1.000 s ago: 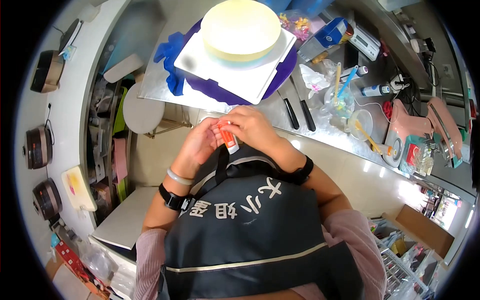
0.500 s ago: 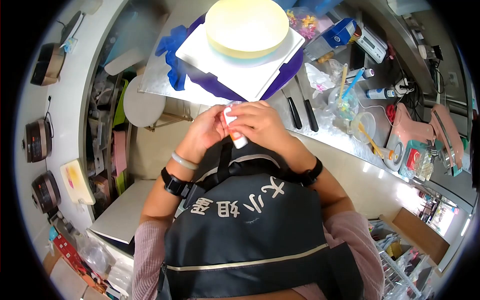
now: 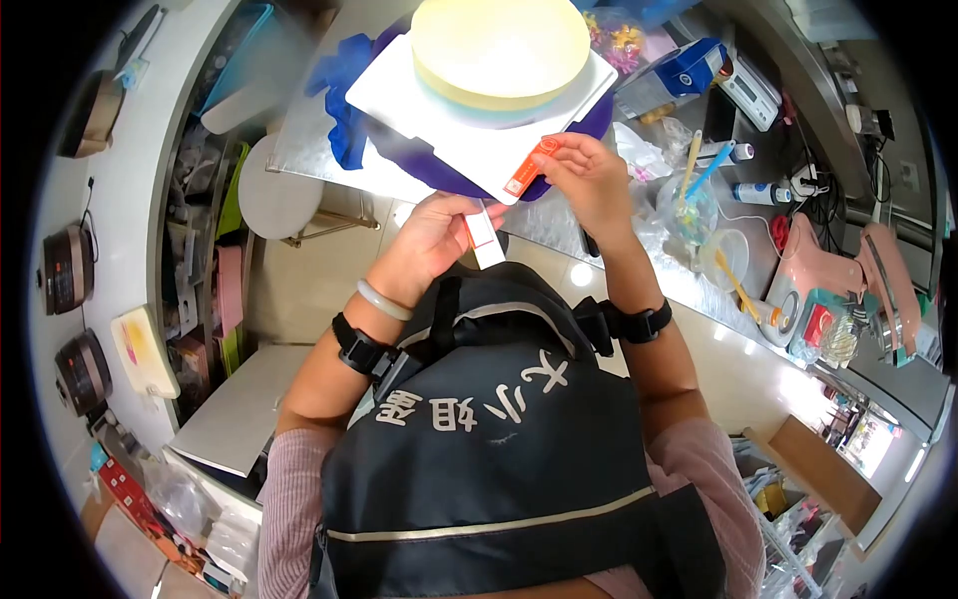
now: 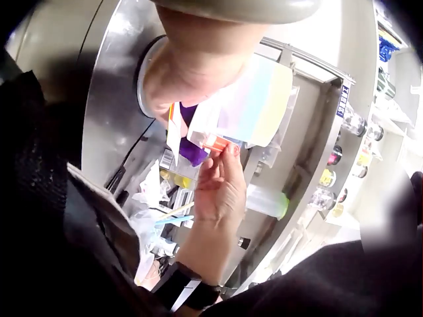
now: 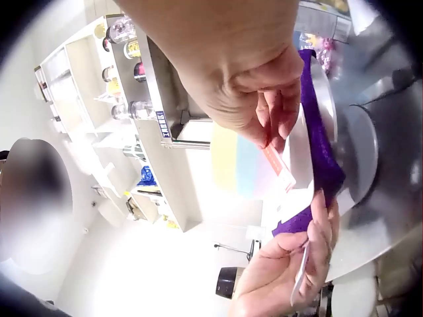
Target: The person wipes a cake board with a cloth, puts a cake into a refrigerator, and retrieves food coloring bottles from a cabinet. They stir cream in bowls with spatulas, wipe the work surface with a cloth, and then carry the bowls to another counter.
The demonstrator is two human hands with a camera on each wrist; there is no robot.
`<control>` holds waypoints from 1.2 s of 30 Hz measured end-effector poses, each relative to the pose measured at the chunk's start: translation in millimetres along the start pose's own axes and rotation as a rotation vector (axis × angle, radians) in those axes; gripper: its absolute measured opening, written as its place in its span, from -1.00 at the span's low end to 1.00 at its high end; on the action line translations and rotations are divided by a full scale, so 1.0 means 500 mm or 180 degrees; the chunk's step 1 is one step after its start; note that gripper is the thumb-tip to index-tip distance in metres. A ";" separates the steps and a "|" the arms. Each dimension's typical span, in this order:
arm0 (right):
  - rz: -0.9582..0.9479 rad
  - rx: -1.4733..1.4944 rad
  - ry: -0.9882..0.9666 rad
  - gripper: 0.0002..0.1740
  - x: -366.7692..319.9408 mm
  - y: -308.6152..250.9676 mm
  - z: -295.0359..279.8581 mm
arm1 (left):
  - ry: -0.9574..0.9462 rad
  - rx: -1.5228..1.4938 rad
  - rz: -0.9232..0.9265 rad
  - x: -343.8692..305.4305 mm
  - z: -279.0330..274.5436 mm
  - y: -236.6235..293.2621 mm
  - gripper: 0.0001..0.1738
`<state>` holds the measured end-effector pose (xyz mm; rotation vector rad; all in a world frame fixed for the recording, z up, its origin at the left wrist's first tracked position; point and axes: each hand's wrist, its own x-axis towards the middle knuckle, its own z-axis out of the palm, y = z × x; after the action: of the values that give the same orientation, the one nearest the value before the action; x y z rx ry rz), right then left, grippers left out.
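My right hand (image 3: 591,185) pinches one end of a small flat orange printed packet (image 3: 529,170) between thumb and fingers. The packet overlaps the near corner of a white cake board (image 3: 394,100) in the head view. To its left, my left hand (image 3: 429,238) holds a narrow white strip with an orange edge (image 3: 485,242), low in front of the apron. The right wrist view shows that strip (image 5: 301,276) against the fingers and palm. A round, pale yellow-topped cake (image 3: 499,50) sits on the board, with purple material (image 3: 424,160) beneath.
Two black-handled tools, one handle (image 3: 589,243) partly hidden by my right arm, lie on the steel table. Beyond are a plastic cup (image 3: 726,245), bottles (image 3: 763,193), a scale (image 3: 748,95) and a pink mixer (image 3: 813,245). A blue cloth (image 3: 349,100) lies left of the board.
Both hands were together on one orange-and-white piece. Now they are apart, each with its own piece; my right hand has moved up and right, toward the cake board.
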<state>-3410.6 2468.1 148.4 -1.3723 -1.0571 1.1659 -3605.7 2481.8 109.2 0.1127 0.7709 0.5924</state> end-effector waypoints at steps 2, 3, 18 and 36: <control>0.0033 0.0059 0.0043 -0.70 0.005 0.005 0.005 | -0.0060 -0.0030 -0.0057 -0.004 0.018 -0.003 -0.62; 0.0048 0.0122 0.0087 -0.68 0.007 0.007 0.006 | -0.0058 -0.0041 -0.0059 -0.005 0.027 -0.005 -0.62; -0.0029 -0.0147 0.0166 -0.67 0.017 0.005 0.014 | 0.0752 0.0289 0.0560 0.016 0.064 -0.026 -0.58; -0.0076 -0.0337 0.0374 -0.77 0.011 0.010 0.015 | 0.0959 0.0448 0.0716 0.027 0.063 -0.038 -0.53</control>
<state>-3417.2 2473.8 142.5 -1.4879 -1.0605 1.0113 -3567.8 2477.0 118.0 0.2460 1.1019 0.7788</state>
